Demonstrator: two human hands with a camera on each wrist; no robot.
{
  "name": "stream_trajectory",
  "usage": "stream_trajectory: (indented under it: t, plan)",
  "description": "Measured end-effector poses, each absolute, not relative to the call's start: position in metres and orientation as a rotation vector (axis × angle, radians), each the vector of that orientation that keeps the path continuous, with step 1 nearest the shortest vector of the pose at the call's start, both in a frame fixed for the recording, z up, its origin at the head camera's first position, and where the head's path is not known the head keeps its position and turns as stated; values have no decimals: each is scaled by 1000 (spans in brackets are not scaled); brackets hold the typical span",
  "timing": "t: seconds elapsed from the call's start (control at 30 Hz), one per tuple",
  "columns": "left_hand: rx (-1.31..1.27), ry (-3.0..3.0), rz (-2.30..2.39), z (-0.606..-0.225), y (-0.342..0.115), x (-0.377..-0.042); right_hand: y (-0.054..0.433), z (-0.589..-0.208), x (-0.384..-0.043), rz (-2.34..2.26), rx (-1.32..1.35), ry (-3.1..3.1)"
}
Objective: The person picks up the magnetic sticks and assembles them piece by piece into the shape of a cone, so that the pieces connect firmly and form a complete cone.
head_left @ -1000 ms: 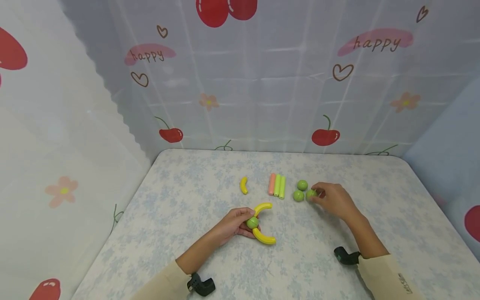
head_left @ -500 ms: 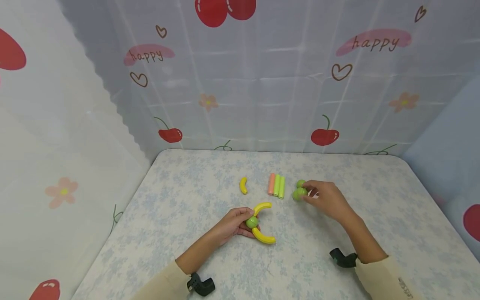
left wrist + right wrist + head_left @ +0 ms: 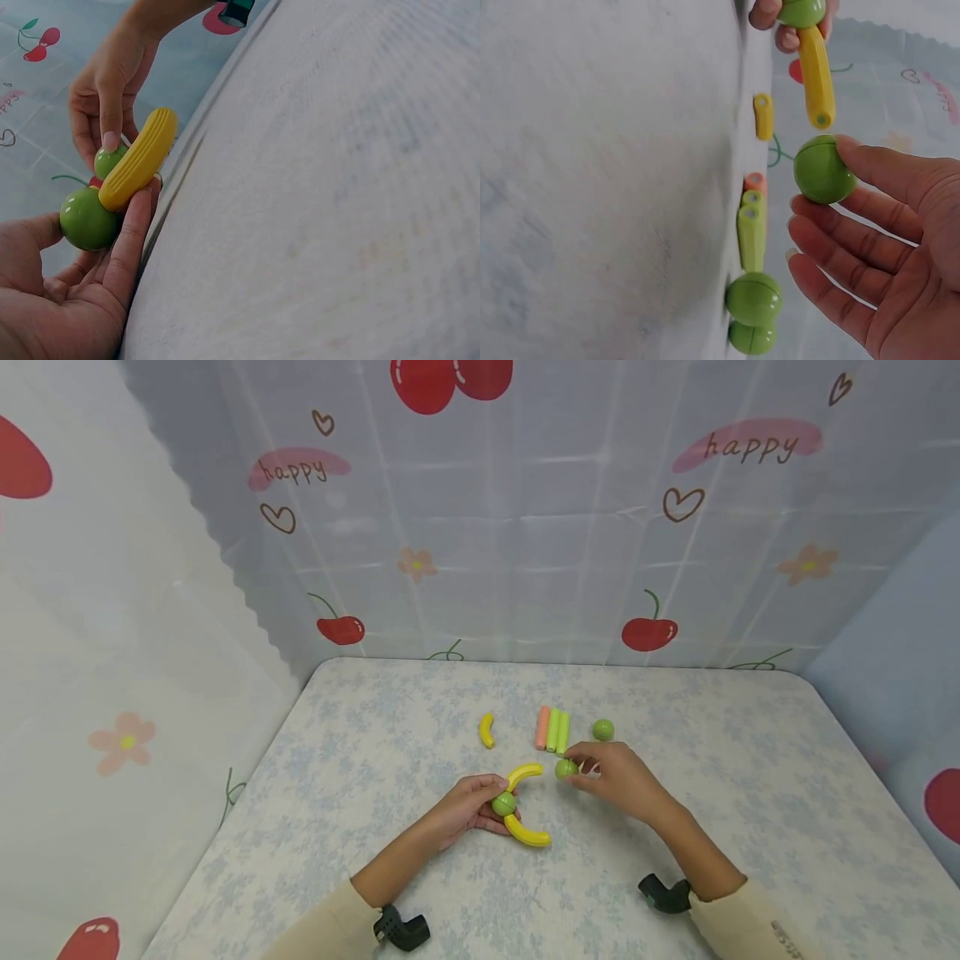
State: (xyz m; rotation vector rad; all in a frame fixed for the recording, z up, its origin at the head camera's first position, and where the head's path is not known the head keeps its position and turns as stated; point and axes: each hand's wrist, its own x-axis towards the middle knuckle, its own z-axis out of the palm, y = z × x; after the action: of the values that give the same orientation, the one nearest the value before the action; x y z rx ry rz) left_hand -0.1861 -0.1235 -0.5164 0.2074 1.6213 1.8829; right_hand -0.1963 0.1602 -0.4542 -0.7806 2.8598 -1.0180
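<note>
My left hand (image 3: 471, 803) holds a green ball (image 3: 504, 803) between thumb and fingers. Two curved yellow rods, an upper one (image 3: 525, 772) and a lower one (image 3: 529, 833), extend from that ball in an open C shape facing right. Thumb and fingertips of my right hand (image 3: 621, 778) pinch a second green ball (image 3: 824, 171). In the right wrist view this ball is just short of the end of a yellow rod (image 3: 817, 82), with a small gap between them. In the head view it lies right of the upper rod's tip.
Behind the hands lie a short curved yellow rod (image 3: 487, 731), an orange straight rod (image 3: 543, 727) and two lime rods (image 3: 558, 732) side by side. A loose green ball (image 3: 603, 730) stands right of them; another green ball (image 3: 754, 298) shows in the right wrist view, hidden behind the right hand in the head view.
My right hand has picked a green ball from the group at the right and carried it left and toward me, near the upper yellow rod. The left hand stays put.
</note>
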Motion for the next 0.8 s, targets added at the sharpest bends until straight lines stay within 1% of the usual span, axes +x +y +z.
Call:
stream_trajectory:
  t: [0.3,0.8]
  plan:
    - [217,1636,1871,-515,-123,-185,150,-461,-192,-1043,-835,2815]
    - [265,1741,1821,-519,-122,-182,150,-464,-194,-1121,-919,2745]
